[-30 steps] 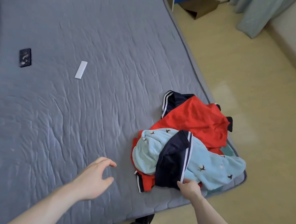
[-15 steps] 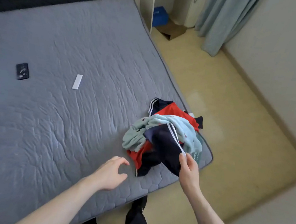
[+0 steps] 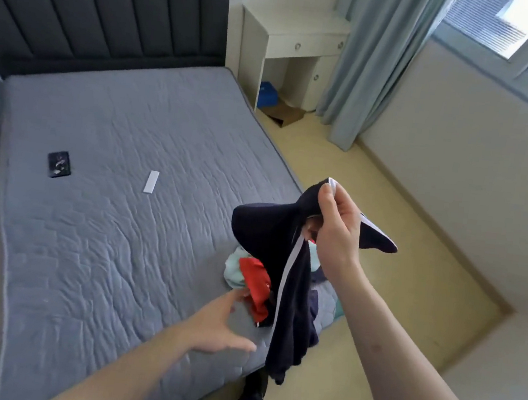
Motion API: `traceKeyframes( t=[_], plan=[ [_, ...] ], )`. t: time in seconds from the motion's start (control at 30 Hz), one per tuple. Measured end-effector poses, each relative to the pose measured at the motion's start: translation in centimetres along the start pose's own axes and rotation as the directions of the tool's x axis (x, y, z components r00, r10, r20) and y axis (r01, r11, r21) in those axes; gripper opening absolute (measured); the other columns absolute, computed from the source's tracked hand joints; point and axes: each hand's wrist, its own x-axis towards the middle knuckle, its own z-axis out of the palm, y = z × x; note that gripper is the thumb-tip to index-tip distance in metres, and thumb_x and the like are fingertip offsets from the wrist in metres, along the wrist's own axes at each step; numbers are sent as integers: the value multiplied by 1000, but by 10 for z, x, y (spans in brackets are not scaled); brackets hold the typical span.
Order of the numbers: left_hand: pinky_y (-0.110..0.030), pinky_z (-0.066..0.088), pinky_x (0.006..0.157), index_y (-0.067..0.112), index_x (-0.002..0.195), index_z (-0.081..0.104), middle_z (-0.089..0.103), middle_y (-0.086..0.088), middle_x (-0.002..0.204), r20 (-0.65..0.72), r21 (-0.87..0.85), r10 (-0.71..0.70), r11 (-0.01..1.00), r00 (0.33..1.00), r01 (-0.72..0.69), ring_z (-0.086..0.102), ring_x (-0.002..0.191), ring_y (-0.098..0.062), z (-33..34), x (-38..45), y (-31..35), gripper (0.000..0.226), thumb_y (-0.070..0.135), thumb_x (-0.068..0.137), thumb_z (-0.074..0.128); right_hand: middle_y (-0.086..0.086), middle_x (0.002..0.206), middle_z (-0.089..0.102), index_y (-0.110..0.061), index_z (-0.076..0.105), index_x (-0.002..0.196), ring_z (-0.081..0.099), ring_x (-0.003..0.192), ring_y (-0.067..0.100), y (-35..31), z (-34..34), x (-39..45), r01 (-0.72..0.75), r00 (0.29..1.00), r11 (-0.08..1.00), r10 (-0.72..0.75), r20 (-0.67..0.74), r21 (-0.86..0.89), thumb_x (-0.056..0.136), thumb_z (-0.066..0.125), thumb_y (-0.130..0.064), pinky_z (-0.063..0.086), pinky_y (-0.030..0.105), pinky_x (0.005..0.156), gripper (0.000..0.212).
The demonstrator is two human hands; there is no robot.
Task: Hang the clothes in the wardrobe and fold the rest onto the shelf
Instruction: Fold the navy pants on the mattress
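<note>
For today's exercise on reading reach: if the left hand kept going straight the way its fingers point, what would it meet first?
Most likely the red garment in the pile on the mattress. The left hand is open, fingertips almost at the red cloth, though depth is hard to judge from one view.

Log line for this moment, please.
right hand: pinches navy garment, lifted | left hand: open near pile | bed

Bright daylight enters from the window (image 3: 514,34) upper right; shadows soft, wide-angle bending at edges, slight motion blur throughout.
</note>
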Motion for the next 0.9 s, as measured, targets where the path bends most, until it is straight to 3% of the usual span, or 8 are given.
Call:
traceKeyframes(
  t=[0.13,0.23,0.3,0.57,0.67,0.77,0.83,0.9],
  plan=[
    [-21,34,106,41,151,30,39,25,146,66,-29,-94,995,993,96,39,136,-2,-9,-44,-18,109,72,60,83,11,66,40,-1,38,77,45,45,17,-23,57,-28,33,997,999,-35,69,27,108,48,-33,45,26,42,44],
    [-20,38,100,38,139,51,53,23,133,79,9,-181,983,980,181,50,129,-5,-3,-76,-43,67,61,80,74,10,67,43,1,43,81,49,47,19,-27,86,-47,31,996,998,-35,77,59,106,51,-36,48,29,45,46],
    [-26,45,87,26,116,65,67,9,116,-4,13,-198,980,980,198,63,116,-19,2,-92,-60,25,43,98,60,12,70,44,4,44,84,50,49,19,-28,101,-56,24,996,997,-30,80,75,106,52,-36,49,30,46,46],
    [-43,49,79,2,91,61,61,-4,79,-496,-361,-234,931,836,47,55,76,-17,-38,-149,-64,26,18,107,48,1,84,72,-8,67,95,75,83,22,-25,139,-39,-168,965,986,166,203,-8,100,62,-31,62,32,72,25],
    [-37,45,77,0,90,56,58,-9,83,-595,-582,-259,792,761,-186,53,81,-21,-76,-166,-33,28,18,109,46,-1,132,66,-12,57,141,70,111,22,-15,148,-40,-244,871,909,359,335,-339,98,67,-24,61,40,91,46],
    [-42,43,87,4,107,62,60,-18,99,-579,-772,-396,547,713,-324,54,94,-27,-119,-182,-13,24,23,108,47,3,134,66,-15,65,133,67,114,18,-5,153,-68,-37,798,780,399,451,-625,90,69,-13,56,42,100,43],
    [-38,49,91,1,110,67,64,-20,104,-488,-862,-495,401,719,-310,60,96,-28,-140,-193,-14,35,30,107,47,-8,122,71,-22,70,123,70,103,8,6,154,-102,60,657,760,458,599,-647,86,69,-11,57,25,91,38],
    [-28,52,75,4,94,65,60,-13,89,-414,-908,-564,307,714,-284,59,81,-22,-151,-205,-15,38,34,107,45,-17,118,70,-28,68,123,70,97,-1,18,158,-139,153,448,732,547,707,-664,85,73,-22,55,12,80,39]
  ],
)
